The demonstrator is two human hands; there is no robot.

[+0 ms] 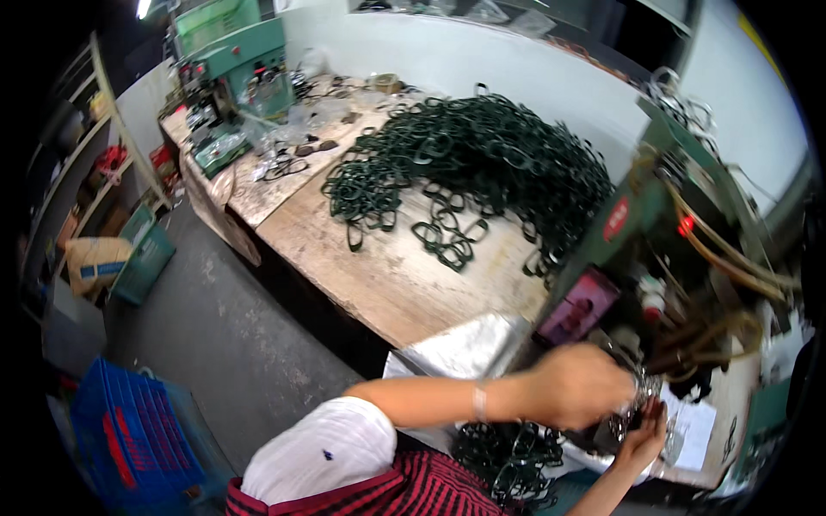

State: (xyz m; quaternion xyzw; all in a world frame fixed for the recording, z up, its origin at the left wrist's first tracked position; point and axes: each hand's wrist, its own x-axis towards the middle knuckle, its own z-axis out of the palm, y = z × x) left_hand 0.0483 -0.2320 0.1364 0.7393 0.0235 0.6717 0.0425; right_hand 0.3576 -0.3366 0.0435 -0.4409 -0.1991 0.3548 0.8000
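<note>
Head view, left hand (582,387), right hand (642,439) by machine (641,211), cannot tell grips, bench top (366,279) showing to edge (335,294)

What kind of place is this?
Probably a small workshop or factory floor. Clues: a big heap of near-identical dark green loops on a worn workbench, a green machine with hoses at the right, and a blue plastic crate at lower left.

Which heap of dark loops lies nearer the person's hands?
The smaller heap, pictured below the left wrist and left of the right hand; the far larger heap spreads over the wooden tabletop, farther off.
</note>
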